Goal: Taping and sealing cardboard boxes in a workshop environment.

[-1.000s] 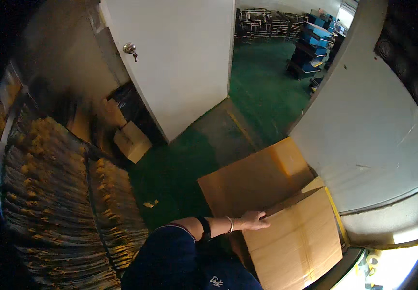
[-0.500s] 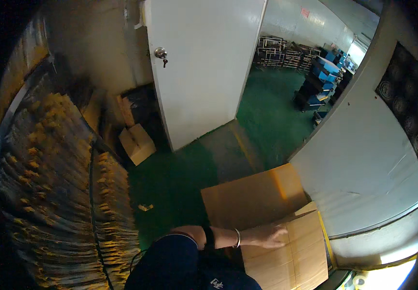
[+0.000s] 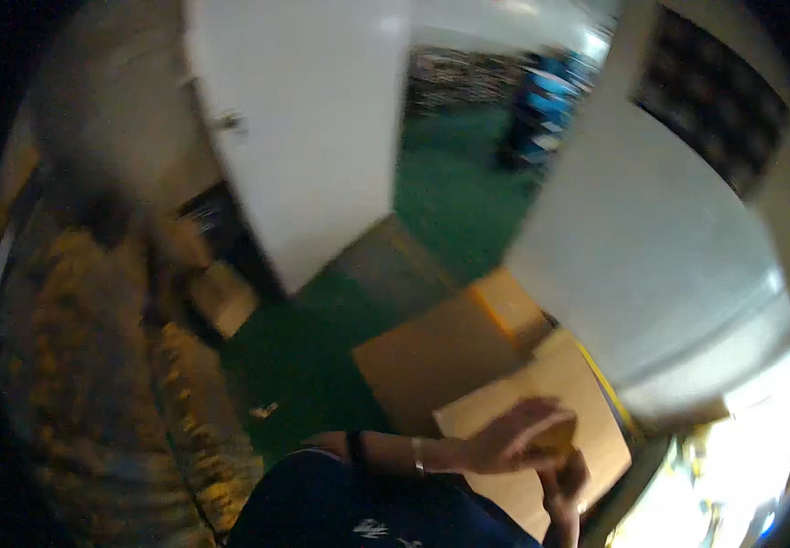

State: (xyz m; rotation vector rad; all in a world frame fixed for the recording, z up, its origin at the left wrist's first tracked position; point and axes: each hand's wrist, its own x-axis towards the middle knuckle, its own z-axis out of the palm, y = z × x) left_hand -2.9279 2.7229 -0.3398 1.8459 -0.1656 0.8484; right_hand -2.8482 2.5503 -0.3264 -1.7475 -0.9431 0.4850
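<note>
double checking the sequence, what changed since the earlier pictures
The left hand moved rightward from the edge of the brown rectangular cardboard box to over its top. The right hand came into view beside it, and a blurred amber-brown object now shows between them; which hand grips it is unclear. The box and open white door stayed put.

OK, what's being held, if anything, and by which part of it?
A brownish thing seems held between left hand and right hand; blur hides which part each grips.

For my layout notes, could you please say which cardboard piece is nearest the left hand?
The pale front panel, lower right: the left hand overlaps it. The darker panel lies beyond; the small box sits near the door.
</note>
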